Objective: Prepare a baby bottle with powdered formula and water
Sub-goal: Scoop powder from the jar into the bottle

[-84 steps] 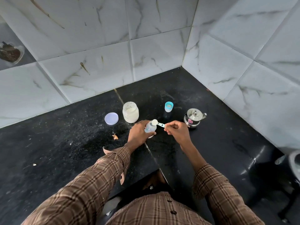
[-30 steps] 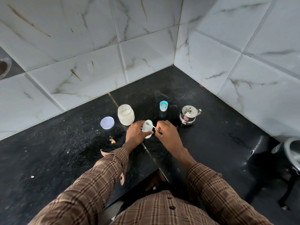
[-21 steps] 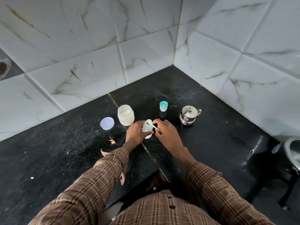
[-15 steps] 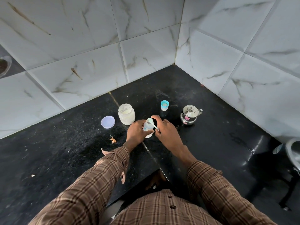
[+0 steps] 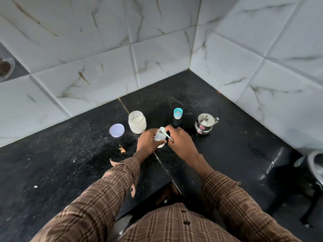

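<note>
Left hand grips baby bottle above black worktop; right hand pinches white scoop at bottle mouth. Open powder jar just behind.

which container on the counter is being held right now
The small baby bottle, in the left hand's grip; the powder jar and steel kettle stand untouched.

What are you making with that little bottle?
A person is making a baby bottle. The left hand holds the small bottle upright on the black counter, and the right hand holds a white scoop at its mouth. The open powder jar, its lid and a steel kettle stand behind.
</note>
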